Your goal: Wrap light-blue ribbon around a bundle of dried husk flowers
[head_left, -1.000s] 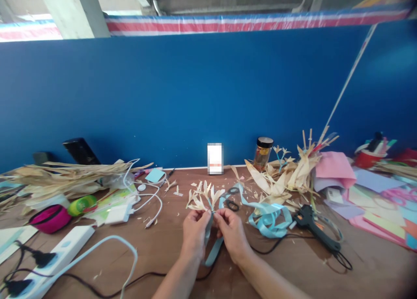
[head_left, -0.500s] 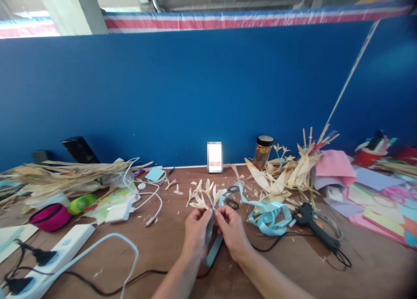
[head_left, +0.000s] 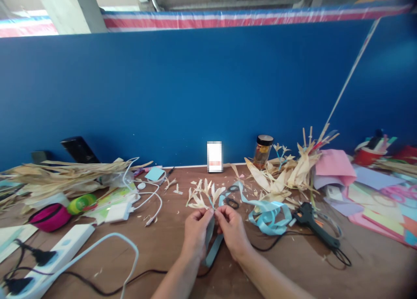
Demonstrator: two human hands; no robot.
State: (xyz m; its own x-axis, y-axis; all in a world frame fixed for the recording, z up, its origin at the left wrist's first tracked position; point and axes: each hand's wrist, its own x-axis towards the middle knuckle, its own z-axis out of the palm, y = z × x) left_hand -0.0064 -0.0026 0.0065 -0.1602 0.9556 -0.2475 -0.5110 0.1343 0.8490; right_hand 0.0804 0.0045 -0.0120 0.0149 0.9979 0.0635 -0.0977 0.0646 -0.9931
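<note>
Both hands meet at the middle of the table, their fingers closed around the base of a flower made of pale dried husk (head_left: 206, 194). My left hand (head_left: 196, 231) pinches the stem from one side. From the other side my right hand (head_left: 232, 229) pinches at the same spot, thumb and forefinger nearly touching the left ones. A light blue ribbon (head_left: 213, 252) hangs below and between the hands; its upper end is hidden by the fingers. Behind the right hand lie dark-handled scissors (head_left: 232, 202), partly covered by ribbon. A loose heap of blue ribbon (head_left: 270, 217) rests to the right.
A black glue gun (head_left: 316, 229) lies at right, near coloured paper (head_left: 374, 203). Dried husks (head_left: 302, 166) and a lidded jar (head_left: 263, 152) stand behind. At left are a power strip (head_left: 61, 255), cables, a pink round case (head_left: 50, 216) and more husks (head_left: 65, 175).
Almost nothing differs. Both hands keep their pinch at the flower's base, and the flower and ribbon stay in nearly the same place.
</note>
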